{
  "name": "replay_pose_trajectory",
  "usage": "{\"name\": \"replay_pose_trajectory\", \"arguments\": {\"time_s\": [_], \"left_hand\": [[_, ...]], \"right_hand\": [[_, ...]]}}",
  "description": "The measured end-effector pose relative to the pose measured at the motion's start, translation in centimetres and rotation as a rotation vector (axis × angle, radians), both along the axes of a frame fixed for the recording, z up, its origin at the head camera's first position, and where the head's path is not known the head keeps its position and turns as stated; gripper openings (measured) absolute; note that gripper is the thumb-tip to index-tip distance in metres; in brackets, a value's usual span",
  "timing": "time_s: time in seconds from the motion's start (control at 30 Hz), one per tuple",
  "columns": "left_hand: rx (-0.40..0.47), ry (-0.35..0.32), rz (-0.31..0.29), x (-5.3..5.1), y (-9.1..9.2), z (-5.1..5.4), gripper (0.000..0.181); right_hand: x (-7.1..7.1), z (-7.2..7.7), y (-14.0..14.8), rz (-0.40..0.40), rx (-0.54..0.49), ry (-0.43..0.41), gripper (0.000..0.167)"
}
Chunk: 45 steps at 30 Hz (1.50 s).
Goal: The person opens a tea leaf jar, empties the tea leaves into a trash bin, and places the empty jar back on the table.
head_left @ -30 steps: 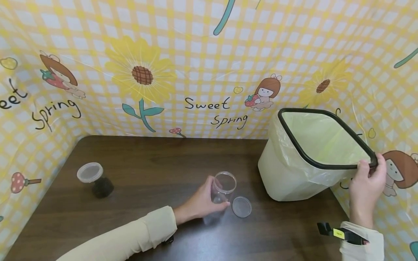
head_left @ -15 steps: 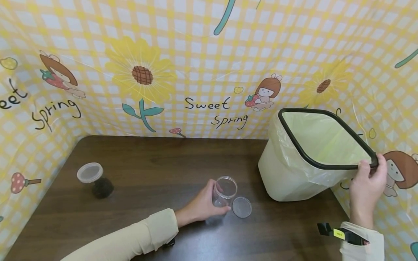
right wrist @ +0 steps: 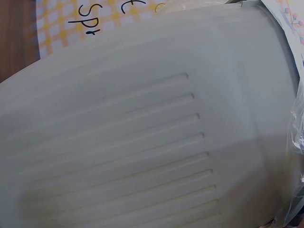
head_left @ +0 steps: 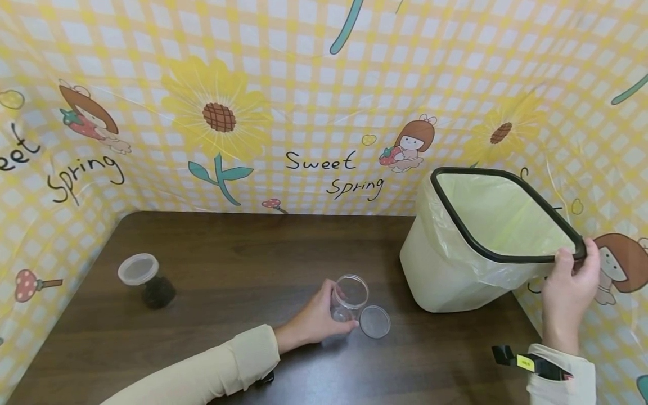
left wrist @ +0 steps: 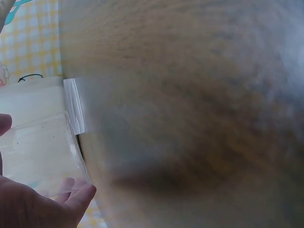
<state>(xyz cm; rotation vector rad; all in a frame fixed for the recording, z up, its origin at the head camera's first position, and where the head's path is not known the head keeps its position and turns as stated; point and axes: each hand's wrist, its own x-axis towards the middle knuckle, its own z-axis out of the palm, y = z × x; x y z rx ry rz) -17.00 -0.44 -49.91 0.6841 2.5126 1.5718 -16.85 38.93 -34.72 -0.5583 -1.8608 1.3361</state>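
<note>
My left hand [head_left: 320, 316] grips a clear, open-topped plastic jar [head_left: 351, 292] from its left side, thumb and fingers curled round the wall. In the left wrist view, the see-through jar [left wrist: 40, 152] lies between the thumb and fingers of that hand [left wrist: 33, 204]. A round clear lid [head_left: 375, 322] lies flat on the table just right of the jar. Over at the right, my right hand [head_left: 571, 292] holds the near corner of the black rim of a white trash bin [head_left: 450, 281] lined with a bag. Only the bin's ribbed side [right wrist: 142, 133] fills the right wrist view.
A second clear jar with a whitish lid [head_left: 139, 269] and dark contents [head_left: 158, 292] stands at the left on the brown wooden table [head_left: 243, 247]. Checked yellow cloth [head_left: 324, 112] walls in the back and both sides.
My left hand has shifted slightly right and toward the near side with the jar, so the jar's mouth is closer to the loose lid. The right hand and bin stay in place.
</note>
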Motion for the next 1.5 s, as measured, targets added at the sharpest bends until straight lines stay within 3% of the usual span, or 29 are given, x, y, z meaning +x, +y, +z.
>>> {"name": "replay_pose_trajectory", "arguments": {"time_s": [0.97,1.5], "left_hand": [[0.010,-0.062,0.003,-0.3,1.1,-0.8,0.059],[-0.010,-0.088,-0.013,-0.4,1.3,-0.8,0.064]], "right_hand": [[0.0,0.0,-0.1,0.012,-0.040,0.011,0.052],[0.0,-0.1,-0.1,-0.008,-0.004,0.005,0.050]]}}
